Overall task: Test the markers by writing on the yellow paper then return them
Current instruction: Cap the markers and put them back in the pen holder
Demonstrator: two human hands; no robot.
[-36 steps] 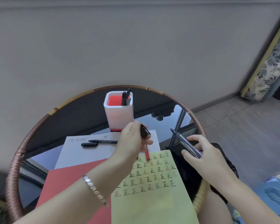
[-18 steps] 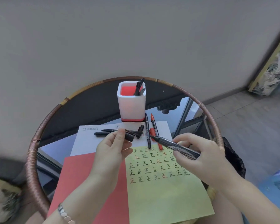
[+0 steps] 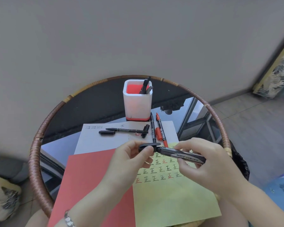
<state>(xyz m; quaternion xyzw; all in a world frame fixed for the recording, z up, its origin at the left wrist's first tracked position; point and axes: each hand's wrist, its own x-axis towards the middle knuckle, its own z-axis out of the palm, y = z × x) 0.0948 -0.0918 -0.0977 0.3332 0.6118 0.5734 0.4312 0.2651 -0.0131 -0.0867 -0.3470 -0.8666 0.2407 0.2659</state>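
My right hand (image 3: 208, 164) grips a thick black marker (image 3: 182, 155) by its barrel, held level above the yellow paper (image 3: 174, 199). My left hand (image 3: 131, 159) pinches its black cap (image 3: 148, 146) right at the marker's left end; I cannot tell whether the cap is seated. The yellow paper carries rows of black and red characters. Behind it lie a thin black marker (image 3: 152, 128), a red marker (image 3: 160, 128), another black pen (image 3: 126, 129) and two loose black caps (image 3: 107, 132). The white pen holder (image 3: 137, 104) with a red inside holds several pens.
A red sheet (image 3: 92, 182) lies left of the yellow paper, a white printed sheet (image 3: 102, 141) behind both. All rest on a round glass table with a woven rim (image 3: 38, 140). A plain wall stands close behind; tiled floor is at right.
My hands came together: the left brought the cap to the marker's end, and the right levelled the marker over the paper. The view shifted slightly.
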